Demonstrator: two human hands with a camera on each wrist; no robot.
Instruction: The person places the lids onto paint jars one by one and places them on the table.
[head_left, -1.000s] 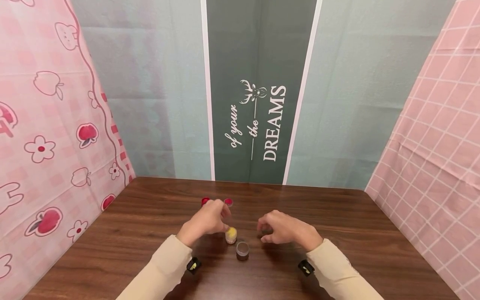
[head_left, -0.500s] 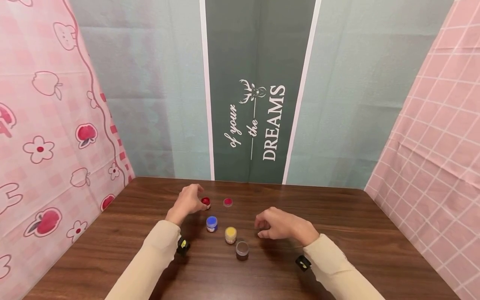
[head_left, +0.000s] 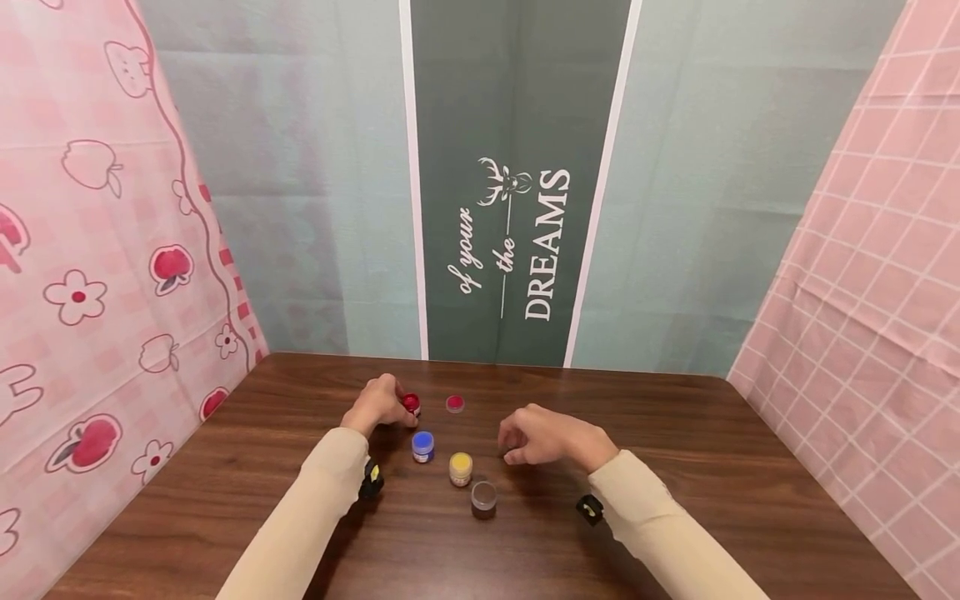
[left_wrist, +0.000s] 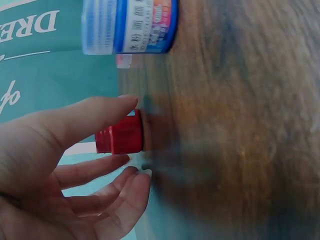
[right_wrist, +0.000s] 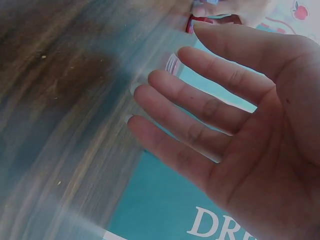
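Note:
My left hand (head_left: 379, 403) reaches around a small red paint jar (head_left: 411, 403) at the table's back left. In the left wrist view, the thumb lies along one side of the jar and the fingers along the other, fairly straight, with a slight gap showing at the fingers. A red disc-like lid (head_left: 455, 404) lies to the right of this jar. Nearer stand a blue paint jar (head_left: 423, 447), a yellow paint jar (head_left: 461, 469) and a dark jar with a clear top (head_left: 483, 499). My right hand (head_left: 545, 433) hovers at the right of the jars, fingers loosely bent, holding nothing.
The brown wooden table (head_left: 675, 483) ends at a green and grey cloth backdrop (head_left: 517, 100). Pink cloths hang on the left and right. Each wrist carries a small black camera mount (head_left: 590, 508).
My left hand has left the blue and yellow jars' area, moved back and left, and drawn closer around the red jar. My right hand has shifted slightly left and back.

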